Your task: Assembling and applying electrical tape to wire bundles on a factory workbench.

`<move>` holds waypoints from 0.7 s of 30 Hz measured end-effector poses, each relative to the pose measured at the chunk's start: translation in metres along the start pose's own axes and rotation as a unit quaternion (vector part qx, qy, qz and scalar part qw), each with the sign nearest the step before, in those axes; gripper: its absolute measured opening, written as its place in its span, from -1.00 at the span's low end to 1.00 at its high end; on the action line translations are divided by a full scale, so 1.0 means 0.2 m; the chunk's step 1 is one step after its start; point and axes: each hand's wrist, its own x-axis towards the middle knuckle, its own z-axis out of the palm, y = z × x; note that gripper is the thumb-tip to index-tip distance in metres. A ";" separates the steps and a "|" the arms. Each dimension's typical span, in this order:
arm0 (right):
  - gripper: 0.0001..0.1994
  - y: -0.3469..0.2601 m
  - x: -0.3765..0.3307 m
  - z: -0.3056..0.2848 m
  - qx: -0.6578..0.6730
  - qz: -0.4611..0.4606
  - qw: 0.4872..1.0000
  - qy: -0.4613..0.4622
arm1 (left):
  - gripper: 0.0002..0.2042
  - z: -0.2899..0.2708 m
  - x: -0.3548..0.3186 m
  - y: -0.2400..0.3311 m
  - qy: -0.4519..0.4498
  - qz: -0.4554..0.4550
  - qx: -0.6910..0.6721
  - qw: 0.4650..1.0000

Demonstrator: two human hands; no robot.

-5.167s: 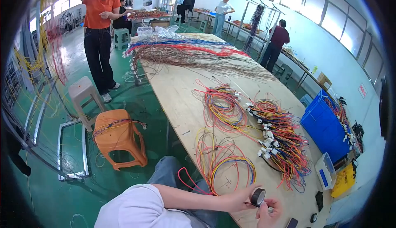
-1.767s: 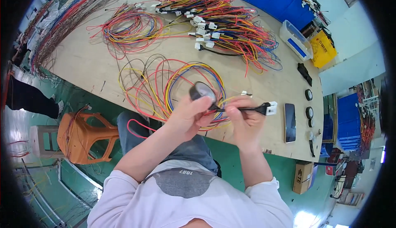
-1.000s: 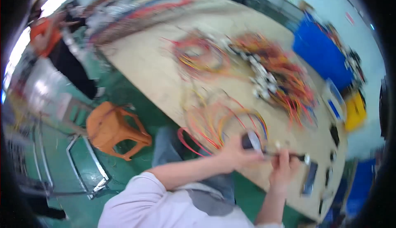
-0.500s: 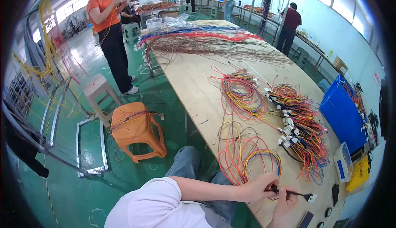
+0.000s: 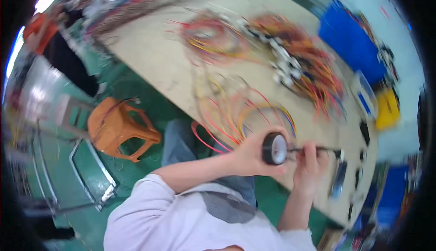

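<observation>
In my left hand (image 5: pixel 250 156) is a roll of black tape (image 5: pixel 266 149), its pale core turned toward the right. Close beside it, my right hand (image 5: pixel 310 162) pinches the dark wrapped end of a wire harness (image 5: pixel 323 149). A small white connector (image 5: pixel 342 155) sticks out past those fingers on the right. Red, yellow and blue wires (image 5: pixel 259 110) lie in loose loops on the table behind my hands and run toward them. Motion blur hides where the tape meets the wires.
The wooden table (image 5: pixel 159 65) carries a coiled wire bundle (image 5: pixel 213 37) and a heap of harnesses with white connectors (image 5: pixel 299 65). A blue bin (image 5: pixel 349 42), clear tray (image 5: pixel 364 96) and yellow box (image 5: pixel 388 109) stand right. An orange stool (image 5: pixel 120 126) and a person (image 5: pixel 59 46) are left.
My view has swung down and to the right, so the table sits higher in it. The tape roll in my left hand now faces into view. Both hands stay close together at the harness.
</observation>
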 end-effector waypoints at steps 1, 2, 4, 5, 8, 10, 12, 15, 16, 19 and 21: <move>-0.90 0.01 0.00 -0.01 -0.029 -0.011 1.000 0.001 | -0.60 -0.04 0.00 0.01 -0.091 0.026 0.069 0.993; -0.93 0.00 0.00 -0.02 -0.040 0.001 0.999 -0.001 | -0.61 -0.08 0.02 0.00 -0.182 0.061 0.133 0.972; -0.97 -0.01 -0.02 -0.04 -0.041 -0.047 0.998 -0.027 | -0.60 -0.07 -0.01 -0.08 -0.192 0.034 0.137 0.971; -0.98 0.01 -0.04 -0.04 -0.035 -0.107 0.993 -0.046 | -0.57 -0.02 -0.05 -0.13 -0.104 -0.001 0.205 0.973; -0.93 0.03 -0.06 -0.08 -0.157 -0.234 0.951 -0.127 | -0.44 0.05 -0.01 -0.17 -0.006 -0.194 0.115 0.974; -0.94 0.03 -0.07 -0.08 -0.103 -0.162 0.976 -0.098 | -0.43 0.08 0.05 -0.11 -0.034 -0.257 0.079 0.962; -0.98 0.05 -0.07 -0.08 -0.061 -0.120 0.988 -0.073 | -0.44 0.07 0.05 -0.13 -0.063 -0.356 -0.129 0.924; -0.96 0.05 -0.04 -0.08 0.045 -0.019 0.998 -0.026 | -0.57 0.01 0.04 -0.14 -0.021 -0.363 -0.341 0.867; -0.96 0.05 -0.02 -0.08 0.063 0.021 0.998 -0.008 | -0.57 0.00 0.04 -0.11 0.004 -0.348 -0.362 0.865; -0.92 0.06 0.02 -0.11 0.117 0.068 0.990 0.031 | -0.54 0.01 -0.03 -0.07 -0.009 -0.188 -0.187 0.964; -0.92 0.06 0.03 -0.12 0.044 0.088 0.995 0.020 | -0.50 -0.06 0.00 -0.11 -0.188 0.043 0.088 0.977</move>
